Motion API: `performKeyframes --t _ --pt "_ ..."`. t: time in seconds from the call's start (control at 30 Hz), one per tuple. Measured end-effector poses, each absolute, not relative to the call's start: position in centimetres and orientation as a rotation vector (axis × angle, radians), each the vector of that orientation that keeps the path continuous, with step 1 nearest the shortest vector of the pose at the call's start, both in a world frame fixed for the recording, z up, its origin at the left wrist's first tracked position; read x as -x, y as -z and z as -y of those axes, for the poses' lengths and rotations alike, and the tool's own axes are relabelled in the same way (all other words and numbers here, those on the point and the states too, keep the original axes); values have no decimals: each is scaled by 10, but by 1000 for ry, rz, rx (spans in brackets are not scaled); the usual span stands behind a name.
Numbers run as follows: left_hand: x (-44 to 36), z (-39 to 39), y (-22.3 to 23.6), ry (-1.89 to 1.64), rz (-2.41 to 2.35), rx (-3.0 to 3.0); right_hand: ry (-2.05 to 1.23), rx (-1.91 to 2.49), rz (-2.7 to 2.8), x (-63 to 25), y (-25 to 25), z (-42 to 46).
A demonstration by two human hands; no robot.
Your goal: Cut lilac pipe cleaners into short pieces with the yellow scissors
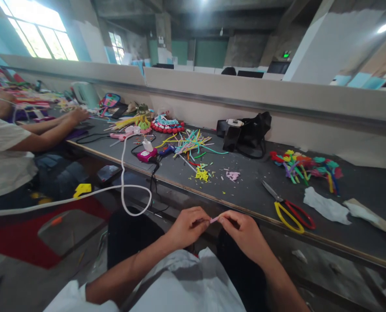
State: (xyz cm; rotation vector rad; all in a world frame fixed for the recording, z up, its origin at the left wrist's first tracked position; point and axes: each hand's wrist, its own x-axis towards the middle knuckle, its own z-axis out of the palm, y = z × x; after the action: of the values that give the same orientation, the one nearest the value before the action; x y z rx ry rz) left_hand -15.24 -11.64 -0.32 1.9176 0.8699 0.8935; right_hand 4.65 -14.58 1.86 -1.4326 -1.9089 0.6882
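Above my lap, just off the table's front edge, my left hand (193,223) and my right hand (240,229) meet fingertip to fingertip. Between them is a short pink piece of pipe cleaner (214,219), its two ends pinched in the fingers of each hand. On the table ahead lie a small heap of pink clippings (233,175) and a heap of yellow clippings (201,174). Scissors (286,206) with one yellow and one red handle rest to the right, blades parted a little and pointing away from me.
A loose bundle of coloured pipe cleaners (194,143) lies behind the clippings. Finished-looking colourful pieces (306,167), crumpled tissue (326,205) and a black bag (248,132) are further right. A white cable (123,173) loops over the table edge. A co-worker's arm (54,128) is at left.
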Motion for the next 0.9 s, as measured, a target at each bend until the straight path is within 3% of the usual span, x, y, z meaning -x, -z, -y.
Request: performKeyframes --t 0.27,0.6,0.9 --pt "152 126 8 -807 -936 -1918 -91 1269 2403 -35 -13 157" --pt "154 127 13 -633 -832 -1024 -327 1258 2343 -38 -6 161" --pt "155 122 11 -565 -758 -802 -332 1210 2361 -37 -9 157"
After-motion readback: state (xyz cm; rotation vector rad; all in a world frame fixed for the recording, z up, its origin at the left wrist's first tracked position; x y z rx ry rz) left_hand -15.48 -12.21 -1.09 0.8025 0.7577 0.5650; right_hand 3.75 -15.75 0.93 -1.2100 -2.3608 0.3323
